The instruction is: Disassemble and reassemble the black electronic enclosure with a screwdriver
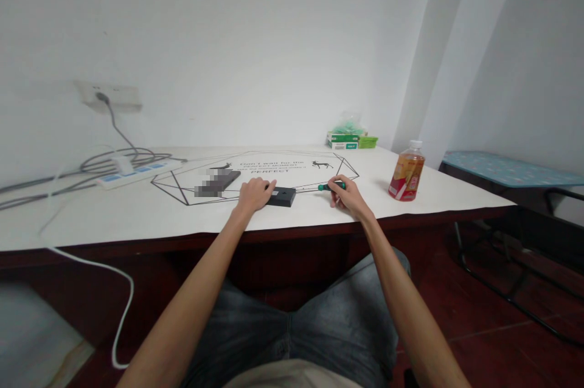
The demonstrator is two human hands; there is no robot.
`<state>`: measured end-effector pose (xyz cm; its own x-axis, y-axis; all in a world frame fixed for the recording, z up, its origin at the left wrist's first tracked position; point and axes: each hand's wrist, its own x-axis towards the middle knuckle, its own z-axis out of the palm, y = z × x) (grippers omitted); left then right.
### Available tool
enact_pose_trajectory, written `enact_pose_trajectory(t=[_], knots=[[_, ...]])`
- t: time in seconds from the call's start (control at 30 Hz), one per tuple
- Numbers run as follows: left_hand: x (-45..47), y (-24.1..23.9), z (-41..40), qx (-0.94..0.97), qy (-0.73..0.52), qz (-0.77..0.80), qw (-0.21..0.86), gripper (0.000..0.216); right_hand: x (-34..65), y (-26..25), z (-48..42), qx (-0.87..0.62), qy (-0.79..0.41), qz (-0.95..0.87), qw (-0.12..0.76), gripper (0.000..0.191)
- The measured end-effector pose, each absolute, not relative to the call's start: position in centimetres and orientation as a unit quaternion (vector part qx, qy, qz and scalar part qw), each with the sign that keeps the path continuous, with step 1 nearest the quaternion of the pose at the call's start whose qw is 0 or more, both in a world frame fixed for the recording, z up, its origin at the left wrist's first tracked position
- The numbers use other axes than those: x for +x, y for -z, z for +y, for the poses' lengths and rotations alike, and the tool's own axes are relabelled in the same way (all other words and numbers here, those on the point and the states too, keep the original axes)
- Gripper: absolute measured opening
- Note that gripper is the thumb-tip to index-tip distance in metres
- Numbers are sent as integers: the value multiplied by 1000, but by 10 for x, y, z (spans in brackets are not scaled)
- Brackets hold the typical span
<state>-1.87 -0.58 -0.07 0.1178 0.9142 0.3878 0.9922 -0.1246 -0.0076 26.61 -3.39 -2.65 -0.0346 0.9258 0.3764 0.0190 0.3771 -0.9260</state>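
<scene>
My left hand (255,193) rests on the left end of a small flat black box (281,196) on the white table (137,211), its fingers curled over the box's edge. To the right, my right hand (347,196) is closed around a green-handled screwdriver (329,186), whose thin shaft points left toward the box. Both forearms reach out over my lap.
A dark flat device (219,181) lies left of the box. A white power strip (137,172) with cables sits at the far left. A bottle of amber drink (406,171) stands at the right. Green-and-white packs (350,140) lie by the wall. A blue-topped bench (511,170) is beyond the table.
</scene>
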Motion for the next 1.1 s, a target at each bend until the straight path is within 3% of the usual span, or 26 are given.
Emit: enact_pose_trajectory(t=[1.1], knots=[[-20, 3, -4, -737, 159, -645, 124, 60, 268, 32, -30, -403, -275, -649, 584, 41]])
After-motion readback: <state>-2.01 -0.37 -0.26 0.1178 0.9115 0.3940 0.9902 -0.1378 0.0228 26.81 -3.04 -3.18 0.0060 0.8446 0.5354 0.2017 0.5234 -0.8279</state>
